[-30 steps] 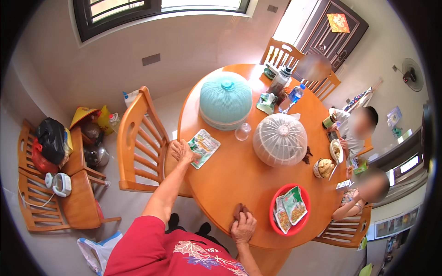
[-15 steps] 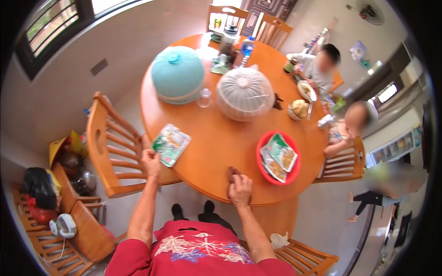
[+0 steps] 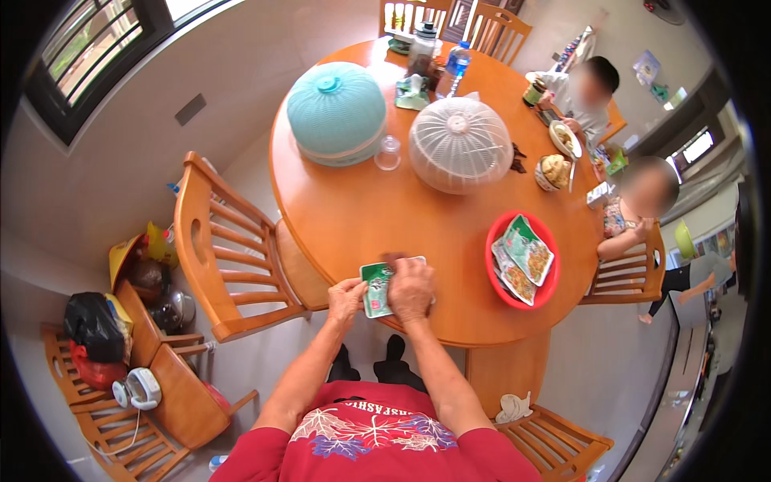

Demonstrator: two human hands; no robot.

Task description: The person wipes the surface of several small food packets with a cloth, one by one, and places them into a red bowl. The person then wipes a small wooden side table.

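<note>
At the table's near edge my left hand point(image 3: 345, 299) is closed on the left edge of a green and white food packet point(image 3: 374, 299). My right hand point(image 3: 412, 287) lies over the packet's right part and presses a dark brown cloth point(image 3: 392, 259) on it; most of the cloth is hidden under the fingers. To the right, a red plastic basin point(image 3: 556, 281) holds more packets point(image 3: 514, 271) of the same sort, printed with pictures of food.
The round wooden table point(image 3: 345, 217) bears a blue food cover point(image 3: 336, 112), a white food cover point(image 3: 458, 149), a clear cup point(image 3: 388, 153) and bottles point(image 3: 455, 68). Two people sit at the right near a bowl point(image 3: 554, 171). A wooden chair point(image 3: 233, 249) stands at my left.
My left hand has brought the packet rightward and nearer to me. My right hand, with the brown cloth, has gone from the bare table onto the packet. The view has shifted.
</note>
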